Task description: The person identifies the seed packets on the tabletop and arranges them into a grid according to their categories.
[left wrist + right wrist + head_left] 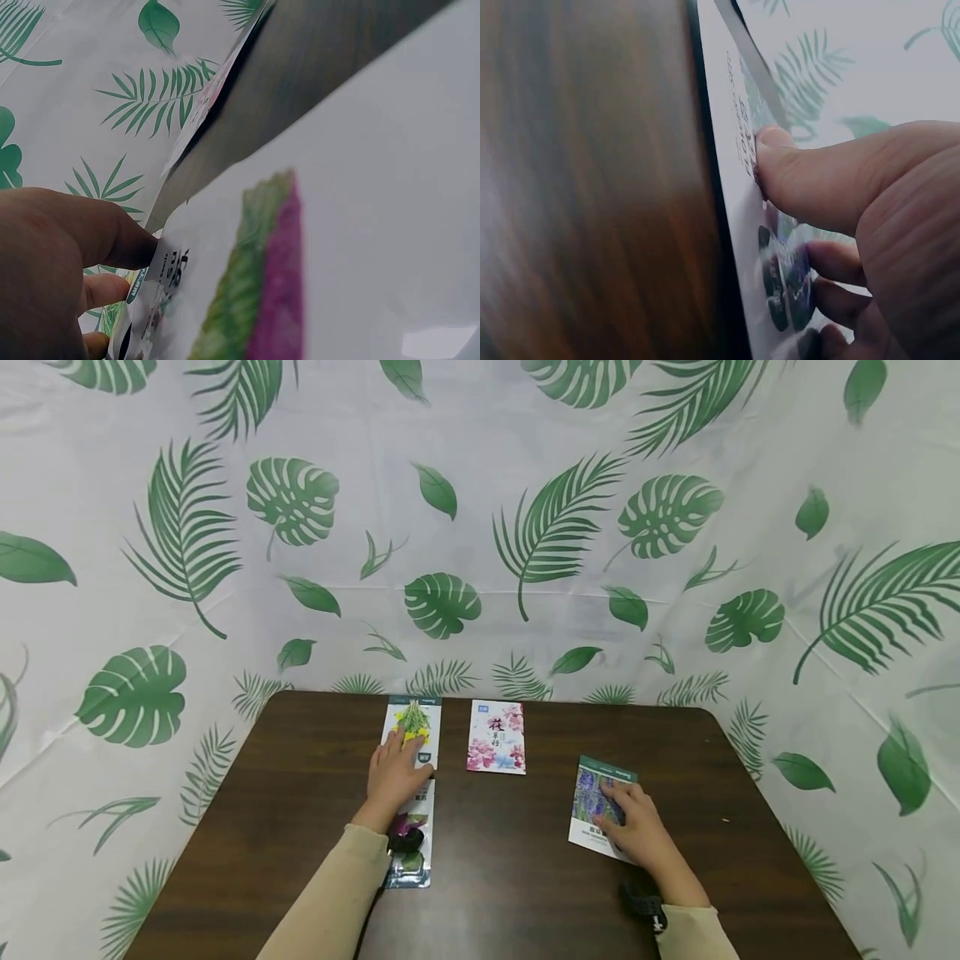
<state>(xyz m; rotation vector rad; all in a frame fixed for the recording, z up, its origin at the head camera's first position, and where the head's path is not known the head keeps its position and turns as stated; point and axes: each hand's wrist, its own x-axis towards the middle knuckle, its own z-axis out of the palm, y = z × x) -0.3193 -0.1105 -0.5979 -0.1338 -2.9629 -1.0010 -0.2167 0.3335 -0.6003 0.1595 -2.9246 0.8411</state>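
My left hand (393, 777) rests with its fingers spread on a seed packet (412, 717) picturing yellow flowers, left of the table's middle. Just below lies a second packet (422, 853) with a purple and green leaf picture, partly covered by the hand and a black wrist strap. In the left wrist view, the thumb (124, 232) touches near where these packets meet. On the right, my right hand (641, 827) lays its thumb and fingertips on the face of a tilted lavender seed packet (588, 797). Part of that packet is hidden under the hand.
A white packet (497, 737) with pink blossoms lies at the back middle of the dark wooden table (510, 852), between the other packets. Behind and beside the table hangs a white cloth (480, 518) printed with green leaves.
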